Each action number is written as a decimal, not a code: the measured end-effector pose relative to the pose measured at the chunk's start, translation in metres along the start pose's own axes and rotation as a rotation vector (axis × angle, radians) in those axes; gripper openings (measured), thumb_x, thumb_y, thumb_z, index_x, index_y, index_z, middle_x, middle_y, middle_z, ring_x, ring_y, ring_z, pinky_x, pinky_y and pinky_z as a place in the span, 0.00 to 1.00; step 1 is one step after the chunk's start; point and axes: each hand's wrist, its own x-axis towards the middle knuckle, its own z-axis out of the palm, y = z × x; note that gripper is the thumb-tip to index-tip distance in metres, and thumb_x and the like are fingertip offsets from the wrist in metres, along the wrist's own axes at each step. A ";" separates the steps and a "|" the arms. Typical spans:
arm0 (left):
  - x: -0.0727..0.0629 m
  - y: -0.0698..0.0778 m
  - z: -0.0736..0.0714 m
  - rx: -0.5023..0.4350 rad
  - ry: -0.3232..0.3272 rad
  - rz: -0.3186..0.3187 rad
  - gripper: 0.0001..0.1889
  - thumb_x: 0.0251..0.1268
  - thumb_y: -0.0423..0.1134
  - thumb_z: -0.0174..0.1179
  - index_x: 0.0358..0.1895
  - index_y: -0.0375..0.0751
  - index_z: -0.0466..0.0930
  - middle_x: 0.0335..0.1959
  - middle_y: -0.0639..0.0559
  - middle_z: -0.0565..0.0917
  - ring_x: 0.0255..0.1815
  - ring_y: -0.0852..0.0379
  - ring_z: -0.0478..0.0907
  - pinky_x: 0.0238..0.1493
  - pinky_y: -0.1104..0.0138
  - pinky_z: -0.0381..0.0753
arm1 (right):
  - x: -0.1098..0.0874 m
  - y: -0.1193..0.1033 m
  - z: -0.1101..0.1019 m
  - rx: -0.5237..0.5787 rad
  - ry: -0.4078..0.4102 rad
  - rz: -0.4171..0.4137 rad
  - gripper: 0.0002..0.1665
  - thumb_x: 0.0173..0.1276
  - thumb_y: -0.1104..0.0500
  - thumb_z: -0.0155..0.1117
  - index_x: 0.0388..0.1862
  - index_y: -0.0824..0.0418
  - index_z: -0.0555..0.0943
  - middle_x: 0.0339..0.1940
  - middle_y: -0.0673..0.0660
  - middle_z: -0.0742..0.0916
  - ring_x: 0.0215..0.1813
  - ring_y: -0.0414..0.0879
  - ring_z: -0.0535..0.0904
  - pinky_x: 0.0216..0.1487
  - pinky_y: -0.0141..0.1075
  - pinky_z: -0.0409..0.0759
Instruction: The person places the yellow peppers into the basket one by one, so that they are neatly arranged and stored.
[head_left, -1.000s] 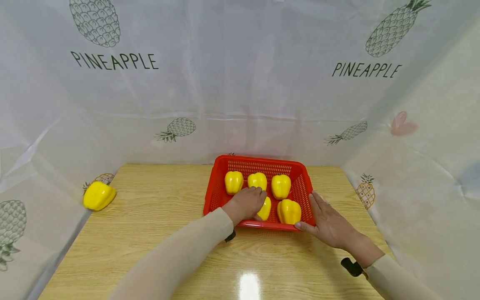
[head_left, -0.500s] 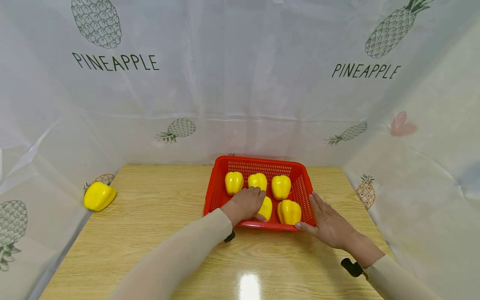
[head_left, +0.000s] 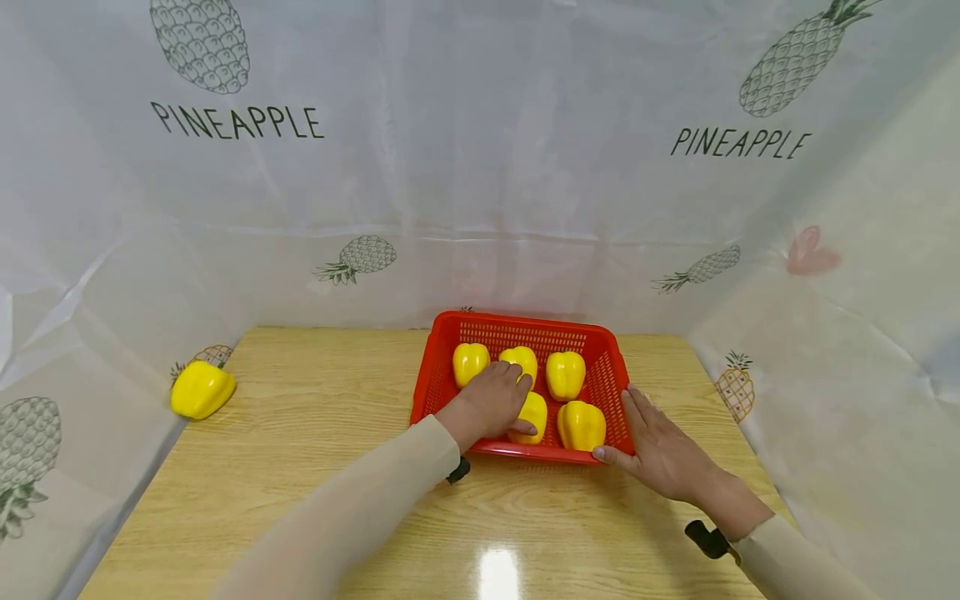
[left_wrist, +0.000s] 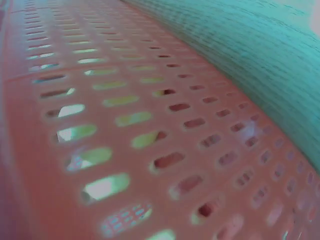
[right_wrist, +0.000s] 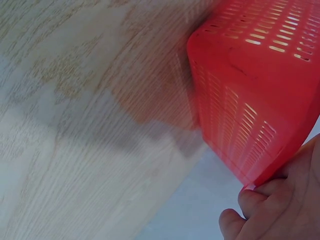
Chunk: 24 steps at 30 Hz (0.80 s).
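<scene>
A red perforated plastic basket (head_left: 525, 319) holds several yellow bell peppers. My left hand (head_left: 489, 403) reaches over its front rim, fingers and thumb spread apart around the left side of the front middle pepper (head_left: 536, 418); whether they touch it I cannot tell. Another pepper (head_left: 581, 427) lies to its right, and more stand behind, such as the back right one (head_left: 566, 375). At the front right corner my right hand (head_left: 666, 457) rests on the basket, fingers straight along the right rim and thumb on the front rim. The left wrist view shows only the slotted basket wall (left_wrist: 135, 145).
One more yellow bell pepper (head_left: 202, 389) lies at the far left edge of the wooden table (head_left: 315, 417). A white curtain (head_left: 487, 167) printed with pineapples hangs around the table's back and sides.
My left hand's fingers have lifted and spread away from the thumb at the front middle pepper, showing more of it. The right hand keeps its place; the head view has shifted slightly.
</scene>
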 end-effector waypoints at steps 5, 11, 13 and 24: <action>-0.011 -0.011 -0.010 -0.056 0.007 -0.013 0.46 0.71 0.75 0.51 0.77 0.42 0.68 0.74 0.46 0.73 0.77 0.48 0.67 0.83 0.56 0.62 | 0.001 0.000 0.001 0.004 0.001 0.000 0.67 0.74 0.24 0.54 0.84 0.76 0.49 0.86 0.75 0.54 0.82 0.77 0.56 0.76 0.69 0.63; -0.028 -0.032 -0.021 -0.168 0.018 -0.055 0.47 0.72 0.70 0.57 0.80 0.38 0.64 0.77 0.43 0.70 0.81 0.45 0.64 0.85 0.52 0.57 | 0.001 0.000 0.001 0.007 -0.021 0.021 0.68 0.73 0.22 0.52 0.84 0.76 0.48 0.86 0.76 0.52 0.82 0.77 0.54 0.77 0.68 0.63; -0.034 -0.040 -0.022 -0.201 0.036 -0.078 0.46 0.72 0.69 0.59 0.80 0.38 0.65 0.77 0.43 0.70 0.81 0.44 0.64 0.85 0.51 0.56 | 0.000 0.000 0.001 0.007 -0.019 0.020 0.68 0.73 0.22 0.53 0.84 0.76 0.48 0.86 0.76 0.52 0.82 0.78 0.54 0.76 0.69 0.62; -0.079 -0.094 -0.033 -0.272 0.188 -0.176 0.39 0.74 0.60 0.63 0.76 0.36 0.70 0.74 0.39 0.74 0.77 0.39 0.68 0.82 0.43 0.60 | 0.000 -0.001 0.002 0.002 -0.001 0.004 0.67 0.73 0.25 0.56 0.84 0.76 0.49 0.85 0.76 0.54 0.82 0.77 0.55 0.76 0.68 0.64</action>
